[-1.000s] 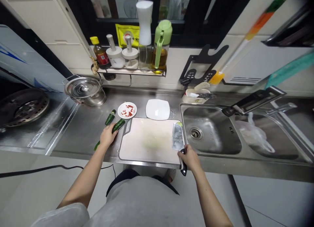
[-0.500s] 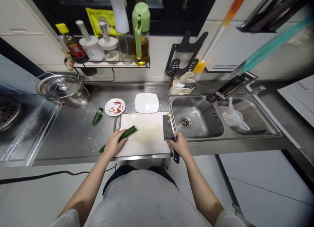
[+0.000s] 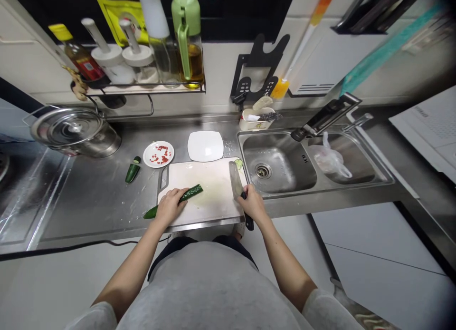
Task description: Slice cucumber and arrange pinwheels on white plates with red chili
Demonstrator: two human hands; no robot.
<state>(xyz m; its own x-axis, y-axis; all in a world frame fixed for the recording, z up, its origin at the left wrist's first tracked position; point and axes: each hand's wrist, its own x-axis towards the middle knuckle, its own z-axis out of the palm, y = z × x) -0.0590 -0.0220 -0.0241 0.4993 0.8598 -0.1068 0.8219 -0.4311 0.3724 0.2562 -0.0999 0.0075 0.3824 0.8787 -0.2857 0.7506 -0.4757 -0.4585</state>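
Note:
My left hand (image 3: pixel 171 206) is closed round a long dark green cucumber (image 3: pixel 192 192), which lies slantwise over the left part of the white cutting board (image 3: pixel 213 208). Its cut end points right, and its other end sticks out past the board's left edge. My right hand (image 3: pixel 252 201) grips the black handle of a cleaver (image 3: pixel 235 179) at the board's right side, blade turned nearly on edge. Pale green cucumber slices (image 3: pixel 238 163) lie at the far right corner, by the blade's tip. A shorter cucumber piece (image 3: pixel 132 172) and a small end piece (image 3: pixel 137 160) rest on the counter to the left.
Behind the board stand a small plate with chopped red bits (image 3: pixel 158 164) and a white square plate (image 3: pixel 205 146). A double sink (image 3: pixel 278 163) is on the right, a lidded steel pot (image 3: pixel 76 135) at the left. Seasoning bottles fill the wall rack (image 3: pixel 156 88).
My left hand has brought the long cucumber from the counter onto the board. The cleaver, flat at first, has been tipped up toward its edge by my right hand. The view has shifted right.

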